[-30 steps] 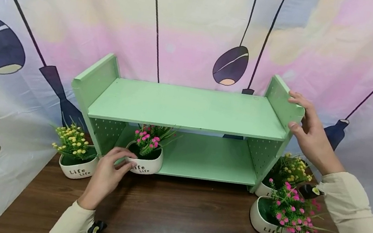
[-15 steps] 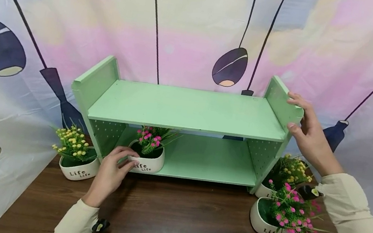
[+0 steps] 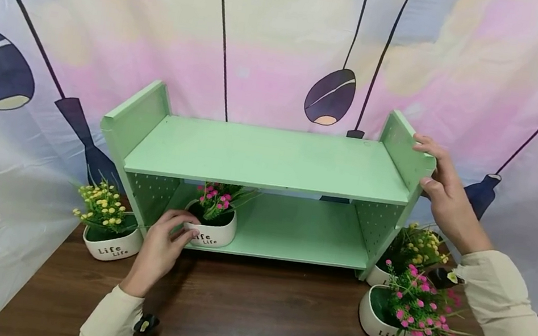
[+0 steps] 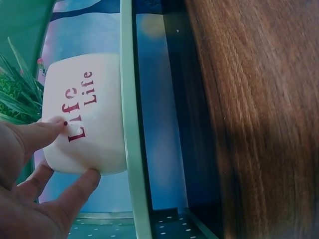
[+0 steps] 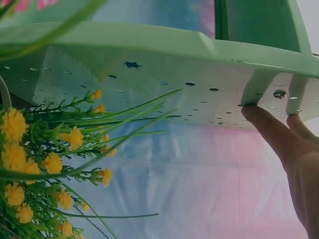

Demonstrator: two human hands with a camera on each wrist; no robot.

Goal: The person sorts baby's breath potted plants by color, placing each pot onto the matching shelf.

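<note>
A white flowerpot [image 3: 210,234] lettered "Life Life", with pink flowers [image 3: 214,197], stands on the lower level of a green shelf [image 3: 270,157], towards its left end. My left hand [image 3: 161,250] holds the pot at its left end. In the left wrist view, the thumb [image 4: 42,133] lies on the lettered face and fingertips [image 4: 89,179] touch the side. My right hand [image 3: 451,196] rests on the upper part of the shelf's right side panel [image 3: 407,153]. Two of its fingers [image 5: 271,127] touch the perforated outer face in the right wrist view.
Left of the shelf stands a white pot [image 3: 110,246] with yellow flowers. Right of it are another yellow-flowered pot [image 3: 378,275] and a pink-flowered pot [image 3: 383,327] in front. Everything stands on a brown wooden table [image 3: 268,317] before a painted curtain [image 3: 278,31].
The held flowerpot has shifted slightly back onto the lower level, my left hand moving with it. My right hand stays at the side panel, its thumb drawn slightly to the right.
</note>
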